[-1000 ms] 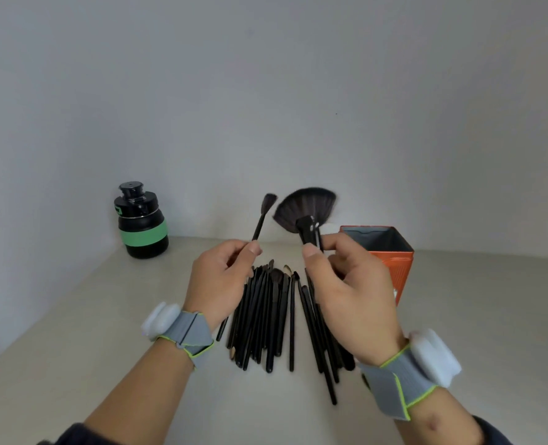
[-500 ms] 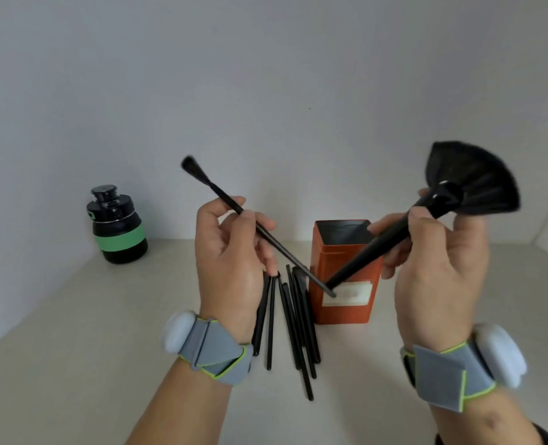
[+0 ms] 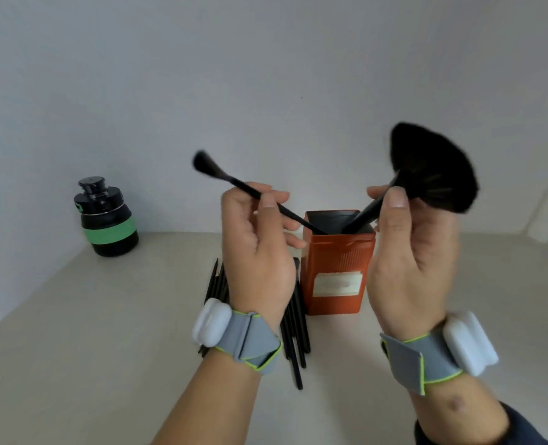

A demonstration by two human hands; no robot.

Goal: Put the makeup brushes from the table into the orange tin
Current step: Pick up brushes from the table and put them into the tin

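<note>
While both hands gripped brushes, we noted the left hand (image 3: pixel 259 252) pinching a slim brush (image 3: pixel 250 191) and the right hand (image 3: pixel 410 252) a fan brush (image 3: pixel 433 168), handle tips slanting into the orange tin (image 3: pixel 336 271) between them; remaining brushes (image 3: pixel 295 335) lay on the tabletop (image 3: pixel 105 332).

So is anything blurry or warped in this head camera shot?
Head view: the fan brush and small brush tips are motion-blurred; the tin and bottle look fairly sharp; wide-angle bending shows at the edges; light is soft, no glare.
</note>
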